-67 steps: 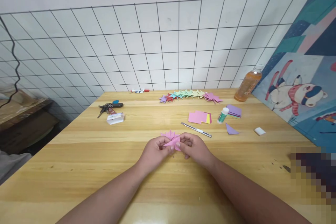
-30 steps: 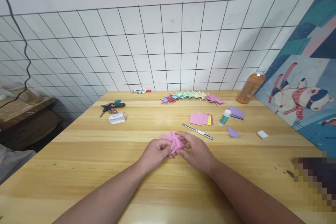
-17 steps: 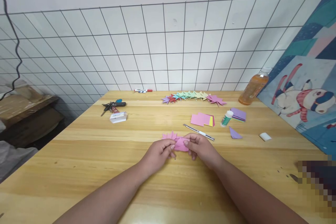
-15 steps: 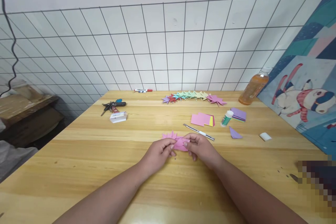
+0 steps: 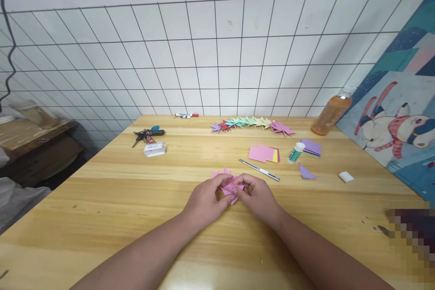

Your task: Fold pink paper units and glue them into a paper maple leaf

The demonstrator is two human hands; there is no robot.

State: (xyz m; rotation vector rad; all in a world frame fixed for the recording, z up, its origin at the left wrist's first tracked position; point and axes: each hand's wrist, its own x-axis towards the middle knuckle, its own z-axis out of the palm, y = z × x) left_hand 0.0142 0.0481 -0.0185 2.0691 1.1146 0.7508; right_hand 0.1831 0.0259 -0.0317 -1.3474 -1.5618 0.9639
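Both hands close on a pink folded paper [image 5: 232, 189] low over the front middle of the table. My left hand [image 5: 208, 195] grips its left side with thumb and fingers. On the other side my right hand [image 5: 256, 195] pinches the right edge, its thumb pressed on the front. Behind them a spiky pink paper piece [image 5: 220, 173] shows in part; I cannot tell whether it joins the held paper. A silver craft knife [image 5: 259, 170] lies just beyond my right hand.
On the wooden table [image 5: 136, 204] are pink paper squares [image 5: 257, 154], a glue stick [image 5: 296, 152], a purple paper triangle [image 5: 306, 171], an eraser [image 5: 345, 177], a row of colourful folded stars [image 5: 251, 122], keys [image 5: 148, 134], a small box [image 5: 154, 149], markers [image 5: 186, 115] and a bottle [image 5: 333, 112].
The pink paper has changed from a flatter piece to a more pointed, folded shape. Both thumbs have come together at its lower front. The whole view has shifted slightly.
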